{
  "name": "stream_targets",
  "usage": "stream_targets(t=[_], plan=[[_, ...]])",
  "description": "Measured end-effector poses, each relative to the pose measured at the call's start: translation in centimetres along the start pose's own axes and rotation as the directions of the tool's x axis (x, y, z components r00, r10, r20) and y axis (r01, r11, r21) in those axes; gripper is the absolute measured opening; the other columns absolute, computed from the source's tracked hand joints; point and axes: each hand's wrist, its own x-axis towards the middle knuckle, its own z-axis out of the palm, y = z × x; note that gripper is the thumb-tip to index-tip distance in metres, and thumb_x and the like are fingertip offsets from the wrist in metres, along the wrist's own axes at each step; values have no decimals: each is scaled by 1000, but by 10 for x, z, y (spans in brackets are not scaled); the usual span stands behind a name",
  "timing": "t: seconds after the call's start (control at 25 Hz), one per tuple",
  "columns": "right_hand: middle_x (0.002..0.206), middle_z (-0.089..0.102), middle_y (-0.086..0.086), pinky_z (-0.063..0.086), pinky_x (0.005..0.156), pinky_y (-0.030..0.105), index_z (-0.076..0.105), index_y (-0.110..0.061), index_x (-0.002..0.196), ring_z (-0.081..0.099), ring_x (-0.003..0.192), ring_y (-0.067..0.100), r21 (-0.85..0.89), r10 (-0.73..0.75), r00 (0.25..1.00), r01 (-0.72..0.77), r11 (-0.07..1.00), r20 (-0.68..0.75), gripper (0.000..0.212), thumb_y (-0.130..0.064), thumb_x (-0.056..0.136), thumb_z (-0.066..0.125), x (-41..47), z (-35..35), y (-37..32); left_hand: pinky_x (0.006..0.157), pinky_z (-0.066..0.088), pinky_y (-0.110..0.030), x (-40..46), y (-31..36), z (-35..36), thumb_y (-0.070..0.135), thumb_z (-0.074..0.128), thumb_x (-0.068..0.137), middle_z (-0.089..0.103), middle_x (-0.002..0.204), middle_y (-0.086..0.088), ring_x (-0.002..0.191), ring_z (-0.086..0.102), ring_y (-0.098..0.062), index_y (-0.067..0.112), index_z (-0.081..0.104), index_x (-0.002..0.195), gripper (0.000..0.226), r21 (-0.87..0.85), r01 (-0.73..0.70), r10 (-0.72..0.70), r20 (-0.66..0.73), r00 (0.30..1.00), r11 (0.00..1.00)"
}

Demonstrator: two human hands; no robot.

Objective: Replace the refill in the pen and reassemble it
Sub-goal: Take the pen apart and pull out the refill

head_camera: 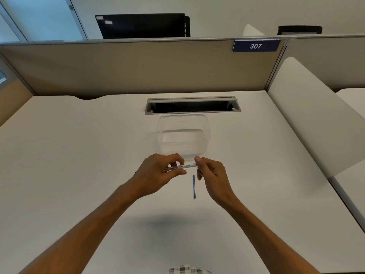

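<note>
Holding one white pen barrel (180,167) level at the centre of the frame, a person works above a white desk (79,155). The left hand (158,175) pinches the barrel between thumb and fingers, closed on it; the right hand (211,175) has its thumb and fingers closed at the barrel's right end, though whether it grips the barrel or a smaller part cannot be told. One thin blue refill (194,186) lies on the desk just below the barrel, between the two hands, touched by neither. One clear plastic container (183,135) sits just above the hands. Count: one barrel, one refill, one container, two hands.
</note>
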Motion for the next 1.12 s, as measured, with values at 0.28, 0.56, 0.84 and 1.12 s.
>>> stream_targets(t=[0.28, 0.56, 0.84, 1.12], plan=[[56, 47, -8, 33, 55, 15, 50, -13, 64, 41, 53, 5, -18, -59, 998, 59, 998, 0, 41, -30, 101, 45, -2, 1, -4, 50, 45, -31, 0, 0, -3, 56, 51, 88, 59, 59, 6, 52, 50, -16, 26, 60, 83, 32, 167, -83, 99, -87, 991, 983], [63, 48, 1, 35, 54, 25, 49, -6, 76, 42, 58, 14, -168, -193, 980, 198, 966, 44, 40, -36, 101, 39, 0, -4, 0, 56, 49, -34, 1, 2, -8, 50, 49, 92, 57, 51, 6, 48, 57, -13, 24, 60, 69, 37, 17, -12, 11, 43, 999, 1000], [78, 62, 0, 41, 63, 23, 58, -18, 82, 57, 76, 13, -155, -143, 986, 155, 976, 82, 23, -32, 97, 48, 0, -12, 0, 54, 47, -35, 4, -4, -8, 61, 38, 90, 59, 61, 9, 57, 53, -13, 29, 65, 87, 43, 129, -18, 8, 73, 997, 991], [63, 62, -10, 40, 64, 17, 63, -19, 68, 54, 63, 1, -65, -5, 995, 12, 998, 96, 35, -36, 97, 55, 5, -15, -1, 58, 49, -30, 2, -5, -7, 53, 49, 89, 67, 73, 8, 61, 57, -12, 22, 70, 100, 40, 94, -32, 27, 57, 998, 995]])
